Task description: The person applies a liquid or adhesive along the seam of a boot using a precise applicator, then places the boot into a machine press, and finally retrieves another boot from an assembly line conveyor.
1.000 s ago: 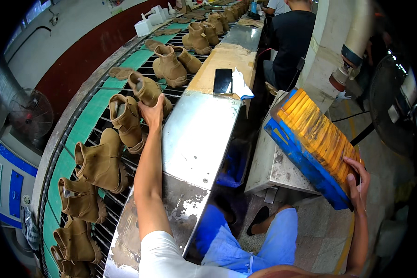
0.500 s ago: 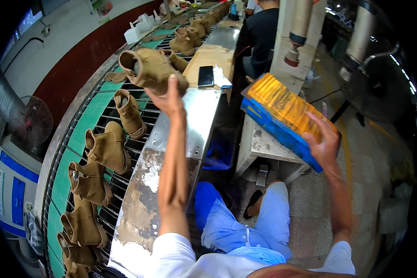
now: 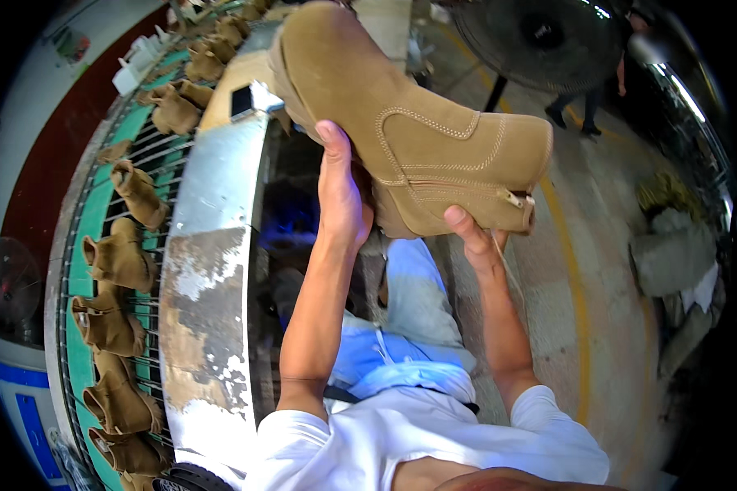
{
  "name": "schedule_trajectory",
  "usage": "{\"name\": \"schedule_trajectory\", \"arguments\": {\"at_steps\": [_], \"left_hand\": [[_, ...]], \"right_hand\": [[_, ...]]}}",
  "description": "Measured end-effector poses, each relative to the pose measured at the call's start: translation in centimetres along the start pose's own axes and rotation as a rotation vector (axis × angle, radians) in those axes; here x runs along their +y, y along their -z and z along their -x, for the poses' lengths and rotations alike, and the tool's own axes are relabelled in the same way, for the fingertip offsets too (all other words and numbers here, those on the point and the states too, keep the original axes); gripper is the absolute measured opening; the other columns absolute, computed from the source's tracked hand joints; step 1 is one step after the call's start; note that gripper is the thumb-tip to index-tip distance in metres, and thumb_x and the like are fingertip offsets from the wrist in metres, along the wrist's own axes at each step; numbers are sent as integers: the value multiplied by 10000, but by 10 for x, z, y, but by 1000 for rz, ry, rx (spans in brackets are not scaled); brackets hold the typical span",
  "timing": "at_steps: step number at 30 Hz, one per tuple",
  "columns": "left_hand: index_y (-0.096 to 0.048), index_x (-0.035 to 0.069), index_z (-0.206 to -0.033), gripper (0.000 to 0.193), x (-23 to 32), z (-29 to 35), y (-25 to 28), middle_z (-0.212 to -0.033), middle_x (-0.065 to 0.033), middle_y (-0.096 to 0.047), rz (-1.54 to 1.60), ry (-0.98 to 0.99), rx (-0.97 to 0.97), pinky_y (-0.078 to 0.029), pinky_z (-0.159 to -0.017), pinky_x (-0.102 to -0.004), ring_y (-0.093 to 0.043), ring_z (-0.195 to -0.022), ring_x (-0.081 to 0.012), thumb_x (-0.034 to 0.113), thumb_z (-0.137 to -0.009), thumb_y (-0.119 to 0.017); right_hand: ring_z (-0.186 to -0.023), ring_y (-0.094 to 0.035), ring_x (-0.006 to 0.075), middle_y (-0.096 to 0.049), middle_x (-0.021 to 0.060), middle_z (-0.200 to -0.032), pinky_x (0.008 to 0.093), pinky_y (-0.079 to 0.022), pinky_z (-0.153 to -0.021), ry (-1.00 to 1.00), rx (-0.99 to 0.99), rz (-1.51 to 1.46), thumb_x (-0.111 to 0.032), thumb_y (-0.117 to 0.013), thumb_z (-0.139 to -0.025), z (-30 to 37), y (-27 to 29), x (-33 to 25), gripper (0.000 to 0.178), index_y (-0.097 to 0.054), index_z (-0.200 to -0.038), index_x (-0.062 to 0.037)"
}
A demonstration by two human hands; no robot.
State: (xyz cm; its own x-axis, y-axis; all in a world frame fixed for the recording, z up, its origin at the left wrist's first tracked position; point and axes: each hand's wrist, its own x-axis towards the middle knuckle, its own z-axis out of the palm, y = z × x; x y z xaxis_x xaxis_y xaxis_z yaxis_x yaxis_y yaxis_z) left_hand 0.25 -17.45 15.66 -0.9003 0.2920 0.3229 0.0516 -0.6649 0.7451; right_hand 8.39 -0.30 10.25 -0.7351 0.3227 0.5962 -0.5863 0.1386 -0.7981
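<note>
A tan ankle boot with a side zipper is held up in front of me, tilted, toe to the upper left and shaft to the right. My left hand grips it at the sole, thumb up along the edge, fingers hidden behind. On the shaft's lower edge near the zipper pull, my right hand presses its thumb, and its other fingers are mostly hidden. A thin pale strand hangs by that hand.
Along the left, a rack with a green strip carries several more tan boots. Beside it runs a worn metal bench bearing a phone. A large black fan stands at the upper right, with a person walking behind it.
The boot has come from above the bench to close in front of me. My right hand has left the blue box with yellow contents and now holds the shaft. My view has turned right.
</note>
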Motion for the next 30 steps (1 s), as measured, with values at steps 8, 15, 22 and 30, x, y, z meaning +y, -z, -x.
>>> {"name": "schedule_trajectory", "arguments": {"at_steps": [8,15,22,30], "left_hand": [[-415,99,-1563,802,-185,91,49,-1563,-107,-494,546,454,144,-379,-1194,-460,-483,-1415,-298,696,-1028,-415],[-409,98,-1564,802,-248,138,65,-1565,-127,-489,581,558,245,-385,-1190,-462,-477,-1426,-301,692,-1026,-427],[-382,96,-1580,844,-277,157,88,-1586,-125,-465,693,657,335,-352,-1208,-473,-449,-1447,-308,720,-1012,-411],[-392,-7,-1548,775,-265,149,90,-1571,-145,-465,245,617,196,-323,-1208,-394,-434,-1440,-252,547,-1040,-581]], "right_hand": [[-1333,-535,232,-564,102,-1454,405,-413,-1136,-467,221,-43,-193,-809,-882,133,90,61,756,-442,-1516,-10],[-1306,-553,283,-568,175,-1439,395,-425,-1114,-692,163,230,-334,-852,-857,164,88,85,801,-494,-1476,25],[-1332,-536,282,-539,188,-1454,414,-454,-1106,-872,141,362,-343,-875,-828,207,112,68,892,-433,-1510,27],[-1300,-563,275,-587,164,-1396,404,-473,-1084,-882,201,391,-329,-876,-835,237,124,77,799,-500,-1449,18]]}}
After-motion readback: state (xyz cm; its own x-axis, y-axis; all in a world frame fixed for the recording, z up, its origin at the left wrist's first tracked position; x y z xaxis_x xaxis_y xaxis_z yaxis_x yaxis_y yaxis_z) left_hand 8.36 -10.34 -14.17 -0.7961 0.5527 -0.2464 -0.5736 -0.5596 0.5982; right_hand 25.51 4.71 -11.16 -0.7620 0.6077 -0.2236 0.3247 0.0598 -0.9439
